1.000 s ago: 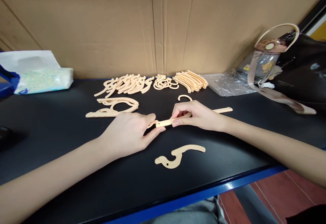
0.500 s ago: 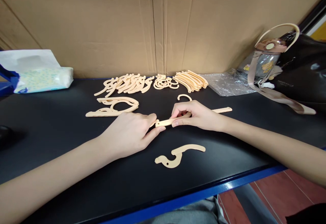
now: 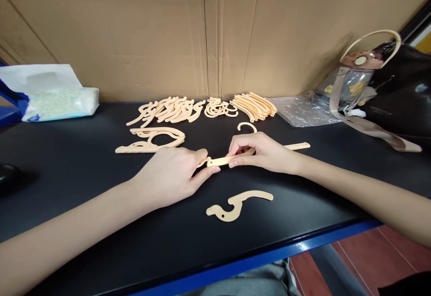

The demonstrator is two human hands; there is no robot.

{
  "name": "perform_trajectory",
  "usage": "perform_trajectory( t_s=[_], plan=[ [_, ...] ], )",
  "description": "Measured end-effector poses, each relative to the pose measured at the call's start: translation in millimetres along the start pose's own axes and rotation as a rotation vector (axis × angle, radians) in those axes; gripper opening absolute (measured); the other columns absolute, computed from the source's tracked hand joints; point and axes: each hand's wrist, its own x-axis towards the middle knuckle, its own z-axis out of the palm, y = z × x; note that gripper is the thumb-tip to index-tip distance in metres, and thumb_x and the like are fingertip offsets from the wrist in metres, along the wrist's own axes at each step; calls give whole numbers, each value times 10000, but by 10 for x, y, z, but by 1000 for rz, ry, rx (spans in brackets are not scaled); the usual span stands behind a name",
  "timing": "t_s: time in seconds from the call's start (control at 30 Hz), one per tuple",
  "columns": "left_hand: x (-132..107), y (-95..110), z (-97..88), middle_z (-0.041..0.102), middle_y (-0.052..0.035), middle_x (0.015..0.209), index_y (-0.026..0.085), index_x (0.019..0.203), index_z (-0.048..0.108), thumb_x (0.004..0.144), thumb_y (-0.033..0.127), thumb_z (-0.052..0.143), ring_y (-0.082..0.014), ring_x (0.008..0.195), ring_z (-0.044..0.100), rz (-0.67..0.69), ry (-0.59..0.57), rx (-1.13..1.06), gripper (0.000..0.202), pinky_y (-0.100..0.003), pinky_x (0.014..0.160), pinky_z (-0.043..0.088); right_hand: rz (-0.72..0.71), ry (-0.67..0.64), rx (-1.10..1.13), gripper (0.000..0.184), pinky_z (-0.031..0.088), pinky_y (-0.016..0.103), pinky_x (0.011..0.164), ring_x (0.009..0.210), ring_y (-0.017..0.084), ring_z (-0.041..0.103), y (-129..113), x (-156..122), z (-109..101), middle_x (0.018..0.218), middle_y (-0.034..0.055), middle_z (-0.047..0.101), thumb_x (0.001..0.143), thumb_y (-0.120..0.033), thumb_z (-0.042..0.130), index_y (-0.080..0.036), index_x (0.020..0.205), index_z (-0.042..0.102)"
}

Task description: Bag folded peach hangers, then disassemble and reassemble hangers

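Note:
Between my two hands is a pale beige, strip-shaped hanger arm (image 3: 218,162) with a small hole at its left end. My right hand (image 3: 257,152) pinches its right part between thumb and fingers. My left hand (image 3: 171,174) is closed at the other end, its thumb under the strip, fingers round a curved hanger piece (image 3: 203,162) that is mostly hidden. Behind my right hand lie a hanger hook (image 3: 247,125) and a straight strip (image 3: 298,146), both partly covered. A curved hanger piece (image 3: 232,215) lies flat nearer me. Left of centre rests a folded hanger (image 3: 158,130).
Along the cardboard wall (image 3: 134,35) lie piles of curved pieces (image 3: 175,109), hooks (image 3: 217,108) and strips (image 3: 254,106). A tissue pack (image 3: 62,103) stands left. Clear plastic wrap (image 3: 299,111), a strapped bottle (image 3: 353,80) and a black bag (image 3: 404,103) are right.
The whole view has shifted slightly, so everything appears a little further right. Both hands keep nearly the same grip on the pieces.

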Motion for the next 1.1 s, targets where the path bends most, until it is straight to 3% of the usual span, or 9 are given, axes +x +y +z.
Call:
perform_trajectory(
  t_s=[0.2, 0.53, 0.77, 1.1],
  plan=[
    [7, -1, -16, 589, -24, 555, 219, 683, 497, 1009, 492, 347, -218, 532, 583, 13, -44, 6, 451, -302, 483, 259, 11, -2, 30, 201, 468, 257, 658, 742, 143, 607, -9, -1, -2, 805, 15, 681, 859, -356, 711, -163, 836, 656],
    [-8, -4, 30, 504, -2, 510, 230, 651, 416, 982, 522, 400, -212, 483, 500, -29, 26, -54, 441, -301, 494, 235, 2, -1, 20, 204, 489, 280, 689, 765, 156, 621, 5, 5, 4, 823, 21, 669, 849, -357, 721, -160, 828, 671],
    [17, 16, -37, 552, -14, 571, 221, 697, 460, 1013, 481, 368, -232, 565, 561, -11, -102, -79, 419, -301, 521, 254, 18, 6, 39, 200, 499, 281, 691, 772, 158, 622, -7, 3, 15, 835, 23, 660, 849, -350, 719, -158, 827, 666],
    [0, 15, -32, 530, 3, 535, 213, 676, 443, 1025, 416, 369, -207, 486, 533, 25, -85, -53, 410, -275, 485, 209, 8, 6, 31, 201, 475, 269, 676, 751, 149, 599, -7, 8, 9, 820, 18, 661, 852, -356, 708, -165, 818, 660]
  ],
)
